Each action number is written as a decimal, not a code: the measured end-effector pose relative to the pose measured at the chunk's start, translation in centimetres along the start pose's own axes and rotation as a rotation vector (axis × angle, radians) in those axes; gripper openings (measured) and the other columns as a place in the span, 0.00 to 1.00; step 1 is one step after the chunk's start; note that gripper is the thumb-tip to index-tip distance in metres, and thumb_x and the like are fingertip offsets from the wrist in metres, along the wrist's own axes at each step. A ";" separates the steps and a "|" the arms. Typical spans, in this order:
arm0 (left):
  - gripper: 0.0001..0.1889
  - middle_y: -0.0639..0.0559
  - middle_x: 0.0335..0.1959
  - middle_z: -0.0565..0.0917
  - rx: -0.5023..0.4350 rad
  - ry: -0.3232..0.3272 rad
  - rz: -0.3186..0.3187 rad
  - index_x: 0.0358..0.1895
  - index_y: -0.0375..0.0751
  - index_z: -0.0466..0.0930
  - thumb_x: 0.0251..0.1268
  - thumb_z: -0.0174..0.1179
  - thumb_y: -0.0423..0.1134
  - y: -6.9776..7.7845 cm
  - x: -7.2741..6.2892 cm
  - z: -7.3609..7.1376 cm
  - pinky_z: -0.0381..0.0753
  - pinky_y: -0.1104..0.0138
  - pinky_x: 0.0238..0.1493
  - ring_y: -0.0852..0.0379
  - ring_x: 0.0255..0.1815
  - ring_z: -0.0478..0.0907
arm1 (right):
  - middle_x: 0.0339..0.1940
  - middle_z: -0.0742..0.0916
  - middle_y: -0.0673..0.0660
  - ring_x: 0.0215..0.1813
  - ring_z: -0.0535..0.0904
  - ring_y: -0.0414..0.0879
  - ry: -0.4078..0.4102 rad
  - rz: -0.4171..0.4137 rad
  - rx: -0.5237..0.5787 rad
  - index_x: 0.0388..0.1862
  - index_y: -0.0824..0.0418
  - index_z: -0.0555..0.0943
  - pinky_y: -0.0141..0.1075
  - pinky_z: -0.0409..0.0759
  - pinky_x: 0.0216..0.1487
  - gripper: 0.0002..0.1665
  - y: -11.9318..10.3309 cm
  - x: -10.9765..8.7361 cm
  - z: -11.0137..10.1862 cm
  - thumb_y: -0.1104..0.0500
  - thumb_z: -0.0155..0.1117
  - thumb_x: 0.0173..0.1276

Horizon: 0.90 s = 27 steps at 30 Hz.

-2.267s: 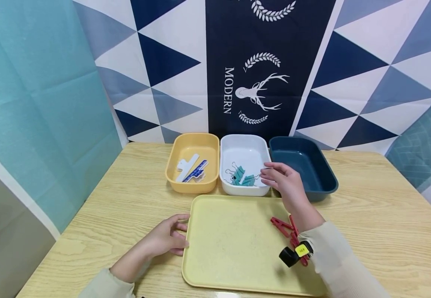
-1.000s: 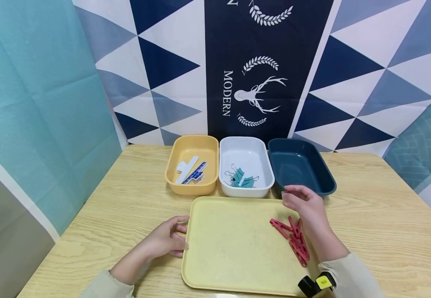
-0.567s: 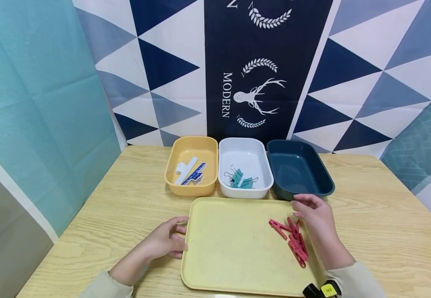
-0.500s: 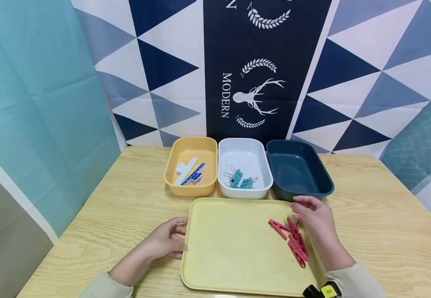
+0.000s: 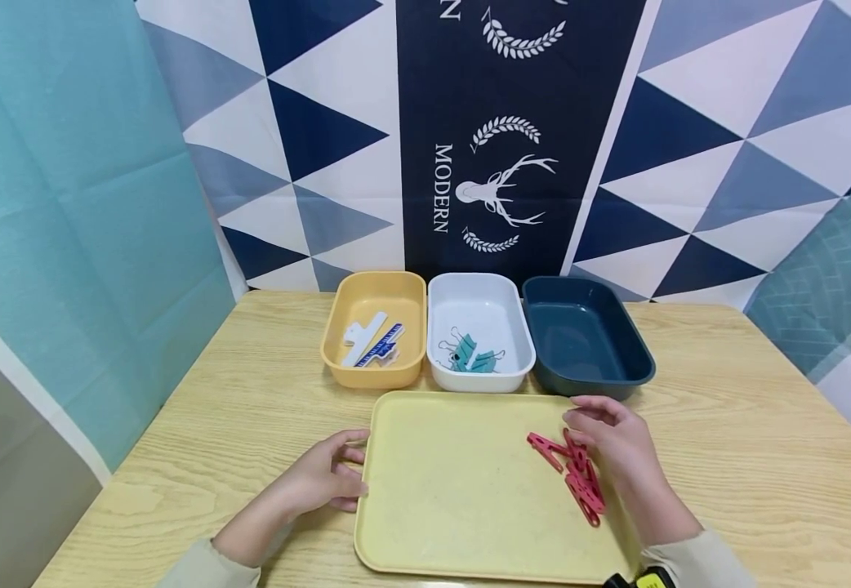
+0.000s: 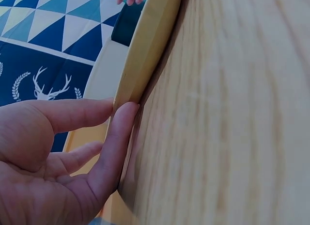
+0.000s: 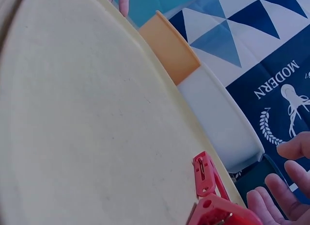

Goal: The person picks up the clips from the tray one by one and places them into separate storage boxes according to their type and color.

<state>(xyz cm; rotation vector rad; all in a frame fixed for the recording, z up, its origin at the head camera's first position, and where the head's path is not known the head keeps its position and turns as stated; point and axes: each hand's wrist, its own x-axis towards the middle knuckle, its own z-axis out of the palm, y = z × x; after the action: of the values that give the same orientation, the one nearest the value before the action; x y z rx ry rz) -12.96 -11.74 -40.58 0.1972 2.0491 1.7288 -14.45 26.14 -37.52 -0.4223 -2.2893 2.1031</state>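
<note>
At the left edge of a pale yellow tray (image 5: pixel 455 490), my left hand (image 5: pixel 318 475) touches the rim with extended fingers; the left wrist view shows fingertips against the tray's outer wall (image 6: pixel 150 45). My right hand (image 5: pixel 620 445) hovers over the tray's far right corner, fingers slightly bent and nothing between them. Just left of and below it lie several red plastic clothespins (image 5: pixel 581 494), piled together. The right wrist view shows a clothespin (image 7: pixel 204 174) close up, with the right hand's fingers (image 7: pixel 281 191) apart from it.
Behind the tray stand a yellow bin (image 5: pixel 374 378) with white and blue bulldog clips (image 5: pixel 377 347), a white bin (image 5: pixel 480 382) with teal binder clips (image 5: pixel 473 358), and a dark teal bin (image 5: pixel 594 385). A patterned cloth (image 5: pixel 487 98) hangs behind the wooden table (image 5: pixel 264 392).
My right hand has come back from over the white bin, past the dark bin's front, to beside the clothespins. My left hand stays at the tray's edge.
</note>
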 end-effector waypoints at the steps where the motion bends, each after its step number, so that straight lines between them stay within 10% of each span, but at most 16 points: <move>1: 0.40 0.37 0.49 0.67 -0.001 0.001 -0.001 0.69 0.34 0.56 0.50 0.63 0.21 0.0 0.0 0.0 0.85 0.57 0.32 0.53 0.38 0.77 | 0.32 0.81 0.48 0.37 0.81 0.42 0.000 0.007 -0.001 0.50 0.67 0.75 0.32 0.83 0.42 0.19 0.0 -0.1 -0.1 0.61 0.66 0.62; 27: 0.40 0.37 0.51 0.66 -0.002 -0.014 0.002 0.69 0.34 0.55 0.51 0.63 0.22 0.3 -0.2 0.0 0.85 0.58 0.33 0.52 0.39 0.77 | 0.32 0.83 0.48 0.34 0.80 0.38 -0.014 -0.022 -0.107 0.44 0.67 0.79 0.33 0.83 0.36 0.15 1.2 -2.6 -1.7 0.63 0.69 0.58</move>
<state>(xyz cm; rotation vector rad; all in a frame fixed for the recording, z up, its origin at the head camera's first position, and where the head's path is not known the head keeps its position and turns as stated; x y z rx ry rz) -12.82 -11.79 -40.25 0.2107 2.0379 1.7254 -11.37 27.32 -38.03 -0.3828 -2.4104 1.9866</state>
